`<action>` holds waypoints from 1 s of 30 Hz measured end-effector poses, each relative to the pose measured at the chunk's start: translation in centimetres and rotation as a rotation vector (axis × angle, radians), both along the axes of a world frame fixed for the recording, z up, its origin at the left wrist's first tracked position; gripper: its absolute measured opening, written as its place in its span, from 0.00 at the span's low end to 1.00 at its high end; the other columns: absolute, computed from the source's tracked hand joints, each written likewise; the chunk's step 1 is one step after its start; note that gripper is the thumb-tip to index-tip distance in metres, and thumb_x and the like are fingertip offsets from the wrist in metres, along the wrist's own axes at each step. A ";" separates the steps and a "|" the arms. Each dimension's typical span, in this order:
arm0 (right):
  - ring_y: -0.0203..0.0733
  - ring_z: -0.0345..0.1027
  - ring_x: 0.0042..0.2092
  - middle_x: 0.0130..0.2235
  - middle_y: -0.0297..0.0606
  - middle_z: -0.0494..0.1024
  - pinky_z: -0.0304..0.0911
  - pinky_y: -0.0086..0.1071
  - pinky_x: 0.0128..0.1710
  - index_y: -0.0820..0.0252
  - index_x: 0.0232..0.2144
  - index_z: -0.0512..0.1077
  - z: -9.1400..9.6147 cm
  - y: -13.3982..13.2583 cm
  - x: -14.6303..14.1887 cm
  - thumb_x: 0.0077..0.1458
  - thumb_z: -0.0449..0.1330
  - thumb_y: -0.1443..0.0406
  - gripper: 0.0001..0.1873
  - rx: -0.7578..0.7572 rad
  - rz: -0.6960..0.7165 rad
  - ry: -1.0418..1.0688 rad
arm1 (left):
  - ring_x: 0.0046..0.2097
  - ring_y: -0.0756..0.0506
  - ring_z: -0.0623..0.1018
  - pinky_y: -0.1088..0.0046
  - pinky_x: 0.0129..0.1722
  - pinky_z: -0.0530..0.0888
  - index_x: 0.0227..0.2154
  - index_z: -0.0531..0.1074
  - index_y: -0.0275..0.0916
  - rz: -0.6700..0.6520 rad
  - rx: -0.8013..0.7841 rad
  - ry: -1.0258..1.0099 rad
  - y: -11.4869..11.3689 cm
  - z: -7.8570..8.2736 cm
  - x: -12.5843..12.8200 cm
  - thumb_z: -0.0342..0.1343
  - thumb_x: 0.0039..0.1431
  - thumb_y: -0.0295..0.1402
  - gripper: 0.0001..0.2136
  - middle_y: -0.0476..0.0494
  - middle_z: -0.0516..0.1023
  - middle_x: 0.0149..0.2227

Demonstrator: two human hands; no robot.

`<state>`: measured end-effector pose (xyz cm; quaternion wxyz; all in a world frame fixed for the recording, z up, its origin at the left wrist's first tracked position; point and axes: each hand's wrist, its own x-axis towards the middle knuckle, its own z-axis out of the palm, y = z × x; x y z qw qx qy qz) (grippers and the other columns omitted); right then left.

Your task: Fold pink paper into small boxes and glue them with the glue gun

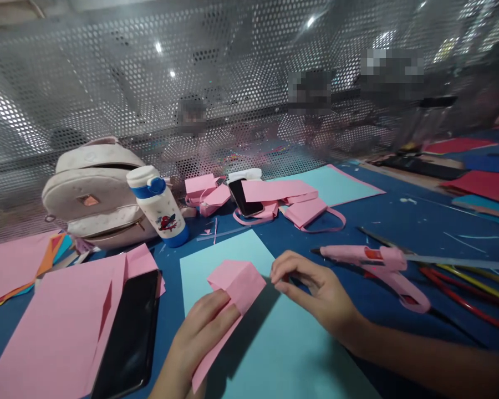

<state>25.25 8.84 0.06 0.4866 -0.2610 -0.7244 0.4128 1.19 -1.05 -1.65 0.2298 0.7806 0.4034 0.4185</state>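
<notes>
My left hand [208, 327] is closed around a folded pink paper piece [241, 282]. The piece has a box-like bent top and a long strip running down toward me. Just right of its corner, my right hand [316, 293] is curled, thumb and fingertips nearly together in a pinch. Whether anything small sits between those fingertips, I cannot tell. Beneath both hands lies a light blue sheet [274, 354]. A pink glue gun [374, 260] rests on its side to the right of my right hand, with a cord trailing off.
Left of me are pink sheets [62, 321] and a black phone [128, 332]. A bottle [158, 208] stands before a pale backpack [95, 194]. Small pink paper bags [307, 213] and another phone [249, 202] lie at the back, before a perforated metal screen [241, 72].
</notes>
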 end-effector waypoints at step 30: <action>0.35 0.64 0.33 0.33 0.33 0.72 0.60 0.28 0.32 0.58 0.32 0.71 0.0 -1.5 0.4 0.62 0.61 0.59 0.09 -0.112 0.006 0.000 | 0.65 0.44 0.66 0.69 0.64 0.61 0.64 0.62 0.46 -0.044 0.099 0.092 -0.6 0.1 0.0 0.43 0.68 0.23 0.24 0.42 0.67 0.64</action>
